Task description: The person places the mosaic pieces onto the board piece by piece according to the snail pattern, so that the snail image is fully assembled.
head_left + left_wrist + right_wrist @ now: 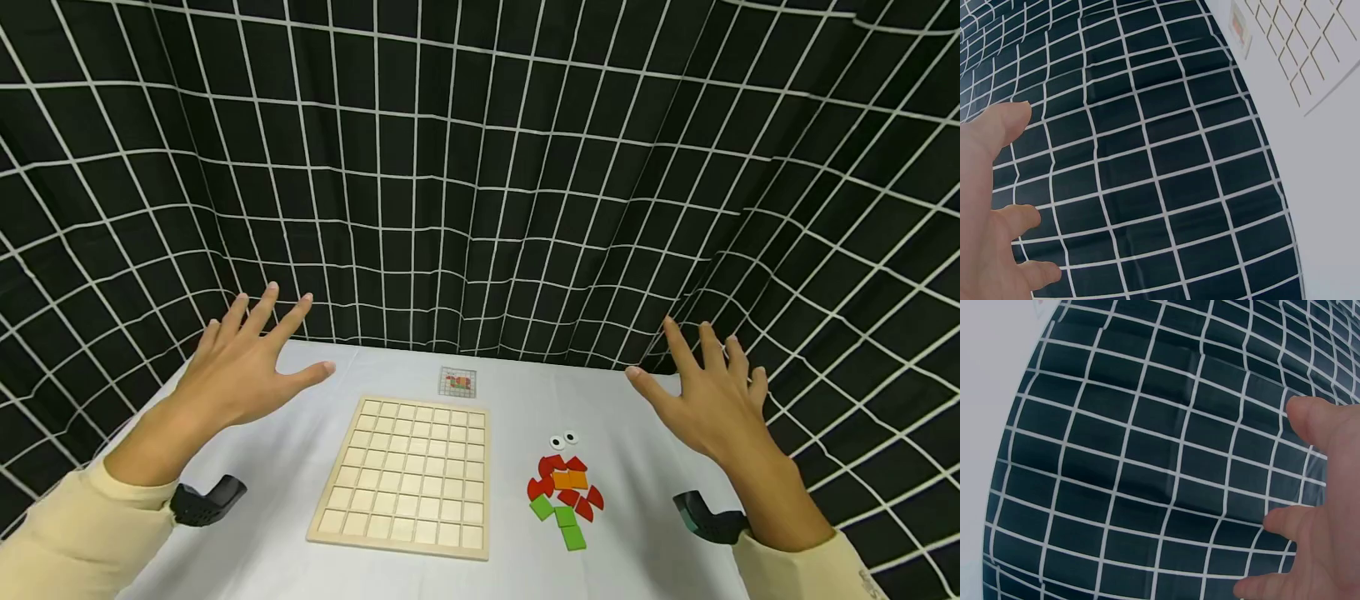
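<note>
Both hands are raised over the table with fingers spread, and neither holds anything. The left hand (243, 371) hovers to the left of a pale wooden grid board (408, 475), whose square cells hold no pieces. On the far right, the right hand (708, 404) hovers beyond a group of flat pieces. That group has red wedge pieces (585, 509), orange squares (577, 479), green squares (573, 537) and two round black-and-white eye pieces (572, 437). Behind the board lies a small picture card (457, 382) showing a coloured figure on a grid.
A white cloth covers the table (262, 550). Black curtains (450, 167) with a white grid hang around its back and sides. Dark camera mounts (206, 502) sit at both wrists, under cream sleeves (97, 533).
</note>
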### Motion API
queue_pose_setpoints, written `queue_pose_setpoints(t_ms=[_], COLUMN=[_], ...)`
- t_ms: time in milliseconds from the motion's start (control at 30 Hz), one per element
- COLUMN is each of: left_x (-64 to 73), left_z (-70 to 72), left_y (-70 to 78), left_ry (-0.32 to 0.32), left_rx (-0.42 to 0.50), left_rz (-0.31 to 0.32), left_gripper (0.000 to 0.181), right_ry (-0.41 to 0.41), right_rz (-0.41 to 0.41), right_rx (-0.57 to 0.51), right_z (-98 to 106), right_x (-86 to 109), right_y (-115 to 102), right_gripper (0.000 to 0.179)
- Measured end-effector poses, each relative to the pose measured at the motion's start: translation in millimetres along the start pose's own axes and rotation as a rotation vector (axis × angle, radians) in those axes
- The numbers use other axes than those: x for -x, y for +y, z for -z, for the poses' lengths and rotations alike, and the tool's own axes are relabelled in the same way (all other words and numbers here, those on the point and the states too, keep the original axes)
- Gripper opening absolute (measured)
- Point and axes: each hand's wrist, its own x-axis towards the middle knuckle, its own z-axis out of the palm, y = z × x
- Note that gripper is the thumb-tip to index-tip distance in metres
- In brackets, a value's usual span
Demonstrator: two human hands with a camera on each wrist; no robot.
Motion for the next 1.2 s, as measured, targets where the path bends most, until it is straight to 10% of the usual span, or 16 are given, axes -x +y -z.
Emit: queue_pose_setpoints(t_ms=[767,1200], left_x=[33.2,44.2], left_z=[-56.8,-88.2], left_y=[8.4,5.5], left_ry=[0.109,0.04], left_rx=[0.133,0.218], left_rz=[-0.157,-0.176], left_gripper=[0.081,0.081], right_ry=[0.079,0.085], right_rz=[0.036,0.053], right_rx=[-0.07,-0.108], right_z=[-24.6,-43.1], right_x=[35.3,53.0], right_y=[3.0,4.8], right_gripper=[0.086,0.083])
